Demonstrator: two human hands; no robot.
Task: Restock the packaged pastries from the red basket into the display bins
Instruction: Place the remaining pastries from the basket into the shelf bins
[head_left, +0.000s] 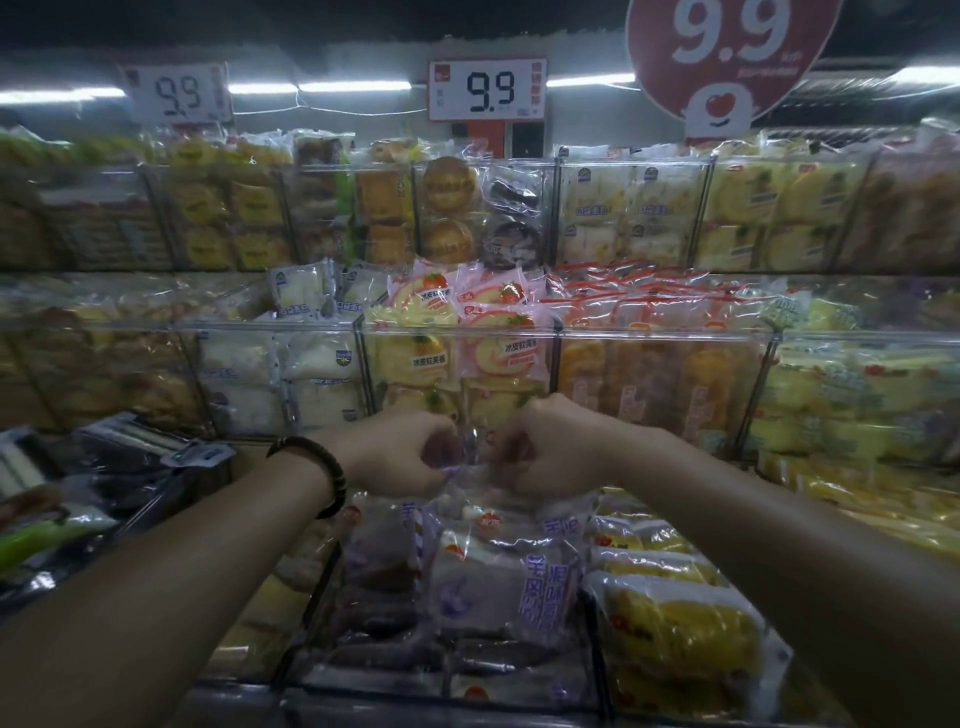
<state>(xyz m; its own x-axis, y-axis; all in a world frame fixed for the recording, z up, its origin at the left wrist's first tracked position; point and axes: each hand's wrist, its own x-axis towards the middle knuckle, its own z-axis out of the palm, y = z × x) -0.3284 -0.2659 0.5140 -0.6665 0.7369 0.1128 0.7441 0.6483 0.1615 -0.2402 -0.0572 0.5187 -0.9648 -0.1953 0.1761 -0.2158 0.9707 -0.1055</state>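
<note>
Filling the shelves looks close to done, as far as can be seen. The rows of clear plastic display bins (665, 332) are stuffed almost to the top with wrapped cakes and buns in yellow, white, pink and orange. The red basket is not in view, so it cannot be told how many packs wait in it. A white price sign with big black numbers (487, 89) hangs above the top row.

Down in front sits the low clear front bin (363, 686), and this looks like the one being filled now. It has dark packs at the bottom. Just beside it on the right lie shiny yellow pastry packs (680, 629).

Over the low bin is a bunch of purple and white pastry packs (498, 582). They are soft, puffy and shiny, with purple writing on them. They seem to be bundled in one thin clear crinkly wrap (471, 460), though the picture is too dim to be sure. The job left is likely to get that wrap open and lay the packs in the bin.

The person's left hand (405, 452) and right hand (550, 447) are close together at the top of the wrap. Both have their fingers curled in tight, and each pinches a bit of the crinkly top. A dark bead band (324, 467) goes round the left wrist.
</note>
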